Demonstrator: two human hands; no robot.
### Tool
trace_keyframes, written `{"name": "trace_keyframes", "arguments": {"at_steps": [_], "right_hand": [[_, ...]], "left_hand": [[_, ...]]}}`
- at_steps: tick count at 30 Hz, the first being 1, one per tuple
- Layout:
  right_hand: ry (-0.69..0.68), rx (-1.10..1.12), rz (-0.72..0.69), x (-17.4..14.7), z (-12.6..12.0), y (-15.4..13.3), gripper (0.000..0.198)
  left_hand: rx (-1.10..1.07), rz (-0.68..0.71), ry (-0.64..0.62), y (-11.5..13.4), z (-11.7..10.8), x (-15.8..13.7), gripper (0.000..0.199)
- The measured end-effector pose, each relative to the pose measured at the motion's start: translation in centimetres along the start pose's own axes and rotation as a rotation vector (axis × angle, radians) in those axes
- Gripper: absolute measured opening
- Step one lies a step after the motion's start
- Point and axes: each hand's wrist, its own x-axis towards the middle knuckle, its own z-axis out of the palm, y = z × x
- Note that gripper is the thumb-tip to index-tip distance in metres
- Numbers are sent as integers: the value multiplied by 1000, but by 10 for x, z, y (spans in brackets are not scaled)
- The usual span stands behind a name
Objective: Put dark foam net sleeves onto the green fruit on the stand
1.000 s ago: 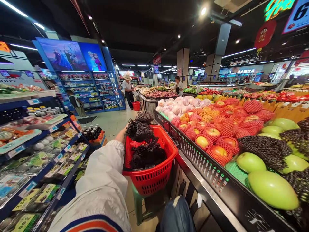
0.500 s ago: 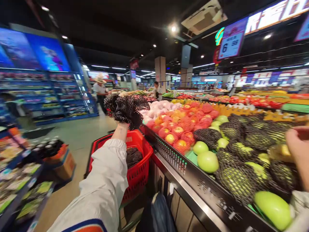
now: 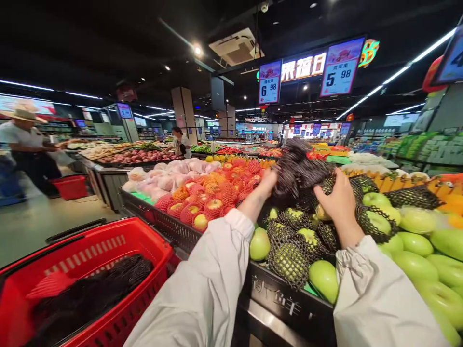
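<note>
Operator: Report on the net.

Inspector: The black net (image 3: 302,166) is raised above the counter (image 3: 307,308), between your two hands. It is bunched and blurred; whether anything sits inside cannot be told.

Operator: State of each grip?

Inspector: Your left hand (image 3: 269,179) is at the net's left edge, its fingertips hidden; the grip is judged to be grasping it. Your right hand (image 3: 340,202) is below the net's right side, thumb and fingers parted. Whether it touches the net, or grasps anything, cannot be told.

Operator: The governing relation?

Inspector: From your left grip, the net lies to the right and slightly beyond. From your right grip, it lies up and to the left. Its longer spread appears to run crosswise, from one hand toward the other; blur leaves this uncertain. Your left hand is judged the nearer.

Operator: Surroundings, and what obstructs?

Inspector: Netted fruit (image 3: 289,262) is heaped beneath the net and toward you, leaving little bare space there. Green fruit (image 3: 415,243) is to the net's right. The apples (image 3: 213,205) are to its left, behind your left forearm. The basket (image 3: 161,241) is well apart from the net, to the left and toward you, with dark mesh inside. Your left forearm crosses between basket and net.
</note>
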Motion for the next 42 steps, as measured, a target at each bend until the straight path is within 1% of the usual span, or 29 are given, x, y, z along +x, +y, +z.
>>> {"name": "trace_keyframes", "arguments": {"at_steps": [1,2,3,4,5,6,7,9,11,13,15,18,21,23,24,26,28,29,30,32,34,36,37,39,40,42], "right_hand": [[2,21,-84,0,3,3,75],[-4,28,-158,0,6,5,75],[-8,23,-214,0,10,6,73],[-5,7,-253,-1,13,8,69],[2,-16,-274,-1,15,9,65],[12,-43,-275,-1,17,10,58],[17,-70,-260,-1,19,11,50],[37,-106,-190,-1,20,13,32],[113,-92,-91,0,18,16,22],[241,-27,6,1,13,19,19],[350,34,106,2,7,20,20],[417,79,254,1,-2,15,29],[465,137,347,0,-8,6,25],[486,178,366,-1,-8,3,24],[485,189,359,-1,-7,2,25],[472,189,320,0,-5,4,30],[457,181,260,0,-5,8,35],[452,181,243,1,-5,9,37],[445,185,237,1,-6,10,39],[425,213,249,1,-9,10,40],[402,255,296,2,-10,9,39],[366,304,369,3,-8,7,33],[348,326,419,3,-6,7,28],[334,343,505,4,-6,5,20],[341,334,515,4,-9,4,16],[396,249,447,6,-26,-1,16]], "left_hand": [[-23,5,-93,-7,14,1,30],[-26,20,-194,-15,22,1,29],[-26,44,-283,-22,25,-1,30],[-22,70,-337,-29,24,-2,32],[-9,90,-352,-35,21,-3,33],[15,102,-321,-40,16,-3,32],[48,107,-260,-44,10,-2,31],[120,110,-96,-48,1,1,30],[166,123,63,-47,-5,4,30],[170,133,212,-44,-9,6,32],[176,103,358,-42,-15,5,36],[281,6,524,-43,-25,3,45],[514,-56,620,-49,-30,0,53],[685,-114,642,-54,-31,-1,51],[759,-159,612,-56,-31,0,47],[851,-253,474,-59,-30,1,44],[862,-316,326,-59,-31,4,47],[849,-338,283,-58,-31,5,50],[833,-356,267,-56,-31,5,55],[777,-362,322,-52,-31,5,67],[691,-316,456,-47,-30,3,76],[627,-235,607,-42,-28,0,76],[627,-195,659,-40,-27,-2,74],[695,-124,695,-35,-25,-6,72],[739,-82,695,-33,-24,-8,72],[826,27,651,-29,-24,-12,66]]}}
